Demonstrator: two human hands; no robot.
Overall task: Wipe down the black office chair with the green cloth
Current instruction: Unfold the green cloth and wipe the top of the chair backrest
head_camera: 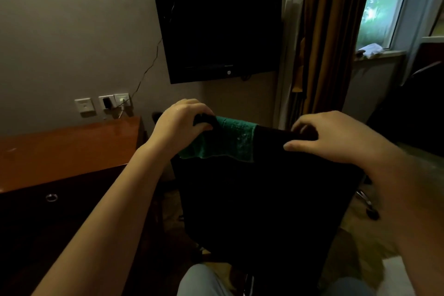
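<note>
TV point(216, 31): dark, mounted on the wall point(60, 31) beyond the chair, hanging a little crooked.
Cable point(149, 67): runs from the TV's left side down to the sockets point(103, 103), where a plug sits.
Desk point(67, 149): glossy brown top, left of the chair and just beside it; a ring pull point(51, 197) shows on its dark front.
Curtain point(324, 31): brown and striped, hanging right of the TV.
Window point(389, 2): far right, with blurred green outside (something pale lies on the sill, too small to name).
Floor point(355, 243): tan, dim; one castor point(371, 212) of the chair shows at the right.
Chair point(259, 199): black, its back facing the camera and filling the lower middle; nothing stands between it and the hands.
Cloth point(223, 142): green, draped over the top edge of the chair back towards its left end, hanging down the near face.
Left hand point(182, 125): fingers curled round the top left corner of the chair back, touching the cloth's left edge.
Right hand point(336, 139): grips the top edge near the right end, fingers curled over it and thumb on the near face, apart from the cloth.
</note>
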